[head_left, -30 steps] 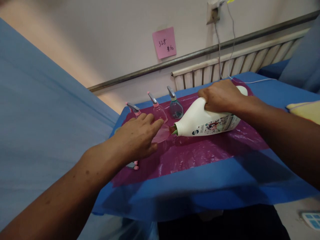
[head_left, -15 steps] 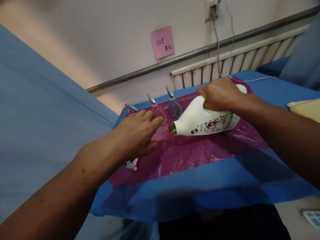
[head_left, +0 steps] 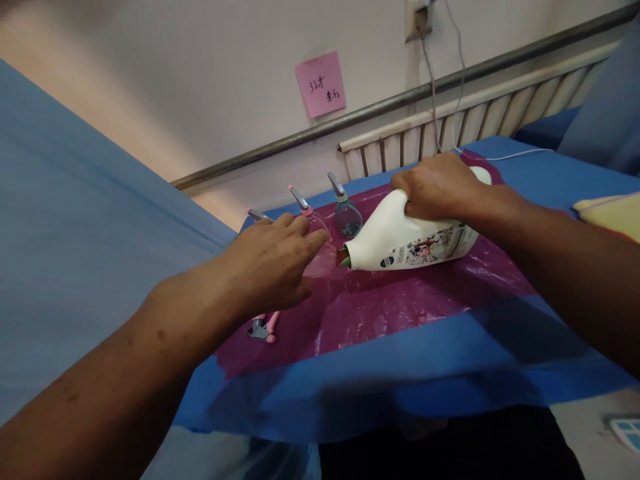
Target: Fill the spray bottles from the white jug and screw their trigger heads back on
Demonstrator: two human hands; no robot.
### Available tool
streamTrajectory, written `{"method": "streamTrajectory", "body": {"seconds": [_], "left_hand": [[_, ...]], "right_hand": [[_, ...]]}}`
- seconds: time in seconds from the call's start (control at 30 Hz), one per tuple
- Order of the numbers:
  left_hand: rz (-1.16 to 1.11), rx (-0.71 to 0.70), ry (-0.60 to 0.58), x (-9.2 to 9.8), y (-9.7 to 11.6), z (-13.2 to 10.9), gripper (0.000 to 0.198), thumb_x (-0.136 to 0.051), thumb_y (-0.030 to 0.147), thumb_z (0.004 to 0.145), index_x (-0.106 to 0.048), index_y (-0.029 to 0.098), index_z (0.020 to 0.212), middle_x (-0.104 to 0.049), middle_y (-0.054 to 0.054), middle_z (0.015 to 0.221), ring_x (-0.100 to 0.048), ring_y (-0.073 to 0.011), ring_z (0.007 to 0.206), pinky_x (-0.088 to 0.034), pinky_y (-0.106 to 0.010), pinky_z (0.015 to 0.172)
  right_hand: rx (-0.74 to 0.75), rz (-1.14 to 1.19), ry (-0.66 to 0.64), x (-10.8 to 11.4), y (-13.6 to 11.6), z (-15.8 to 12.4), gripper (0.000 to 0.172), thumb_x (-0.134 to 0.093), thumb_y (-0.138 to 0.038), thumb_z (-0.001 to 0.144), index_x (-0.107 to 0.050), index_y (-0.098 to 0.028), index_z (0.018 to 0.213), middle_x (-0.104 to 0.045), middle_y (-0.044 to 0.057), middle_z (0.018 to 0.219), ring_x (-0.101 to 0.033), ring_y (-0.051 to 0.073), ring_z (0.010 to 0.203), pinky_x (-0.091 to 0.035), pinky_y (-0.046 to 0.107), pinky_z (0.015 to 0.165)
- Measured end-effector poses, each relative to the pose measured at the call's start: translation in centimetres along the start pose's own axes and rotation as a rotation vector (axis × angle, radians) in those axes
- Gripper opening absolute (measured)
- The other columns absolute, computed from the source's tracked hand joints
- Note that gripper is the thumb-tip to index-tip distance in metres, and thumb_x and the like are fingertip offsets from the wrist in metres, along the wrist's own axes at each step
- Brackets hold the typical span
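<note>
My right hand (head_left: 435, 187) is wrapped around the handle of a large white detergent jug (head_left: 383, 233), which lies tipped on its side with its uncapped mouth facing left. A green bit of its spout shows at the rim. My left hand (head_left: 280, 260) is closed around a see-through pink spray bottle (head_left: 323, 261) without its head, largely hidden by the fingers. The bottle's neck meets the jug's mouth; whether liquid flows there I cannot tell. Below my left wrist lies a loose grey and pink spray head (head_left: 263, 328).
Behind the hands stand a teal spray bottle (head_left: 347, 217), a pink one (head_left: 311, 217) and another grey spray head (head_left: 257, 215), partly hidden. A purple plastic sheet (head_left: 385, 307) covers the blue table (head_left: 350, 380). Yellow cloth (head_left: 613, 212) lies at right; a blue curtain (head_left: 90, 220) hangs at left.
Little differs: the whole view has shifted slightly, and more of the loose spray head shows below my left wrist. Both hands keep the same hold on the jug and the pink bottle.
</note>
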State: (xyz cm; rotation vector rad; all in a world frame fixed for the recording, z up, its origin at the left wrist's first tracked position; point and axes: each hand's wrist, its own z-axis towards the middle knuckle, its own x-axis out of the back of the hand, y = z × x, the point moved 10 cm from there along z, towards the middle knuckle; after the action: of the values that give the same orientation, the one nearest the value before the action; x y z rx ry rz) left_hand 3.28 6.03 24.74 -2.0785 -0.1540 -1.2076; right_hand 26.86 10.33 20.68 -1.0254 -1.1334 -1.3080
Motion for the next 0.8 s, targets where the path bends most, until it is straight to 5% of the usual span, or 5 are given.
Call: {"method": "streamTrajectory", "body": {"seconds": [0.8], "left_hand": [[0.107, 0.015, 0.024, 5.2, 0.5, 1.5, 0.054, -0.077, 0.029, 0.086, -0.076, 0.027, 0.140, -0.073, -0.012, 0.132, -0.068, -0.0399, 0.126, -0.052, -0.052, 0.108]], "right_hand": [[-0.044, 0.062, 0.052, 0.5, 2.5, -1.2, 0.038, -0.065, -0.045, 0.098, -0.082, -0.030, 0.128, -0.083, 0.015, 0.101, -0.074, 0.037, 0.097, -0.040, 0.043, 0.078]]}}
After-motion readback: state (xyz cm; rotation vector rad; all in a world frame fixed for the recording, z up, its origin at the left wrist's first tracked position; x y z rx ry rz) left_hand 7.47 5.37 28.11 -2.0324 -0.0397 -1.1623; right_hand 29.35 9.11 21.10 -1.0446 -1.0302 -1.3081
